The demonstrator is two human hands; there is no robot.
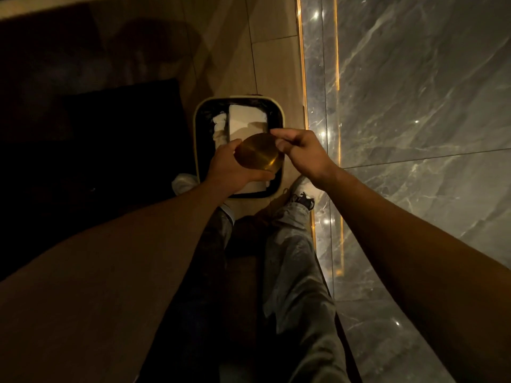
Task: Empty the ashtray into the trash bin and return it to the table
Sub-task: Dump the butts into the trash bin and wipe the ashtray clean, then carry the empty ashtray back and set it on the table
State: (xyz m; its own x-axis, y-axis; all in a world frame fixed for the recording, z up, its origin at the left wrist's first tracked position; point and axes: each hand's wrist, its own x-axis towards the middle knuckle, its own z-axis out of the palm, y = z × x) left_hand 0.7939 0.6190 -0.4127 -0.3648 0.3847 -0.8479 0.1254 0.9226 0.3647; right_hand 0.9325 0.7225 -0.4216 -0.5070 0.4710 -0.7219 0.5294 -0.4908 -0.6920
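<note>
A round brass-coloured ashtray (pixel 258 155) is held upside down, its flat base toward me, directly over the trash bin (pixel 197 139). My left hand (pixel 232 167) grips it from the left and below. My right hand (pixel 300 150) touches its upper right rim with fingertip and thumb. The bin is rectangular with a cream rim and a black liner, and white paper lies inside. The ashtray's inside faces down and is hidden.
A grey marble wall (pixel 414 106) with a lit gold strip (pixel 304 100) runs along the right. The floor is beige tile (pixel 273 64). Dark furniture (pixel 96 134) stands to the left of the bin. My legs and shoes are just below the bin.
</note>
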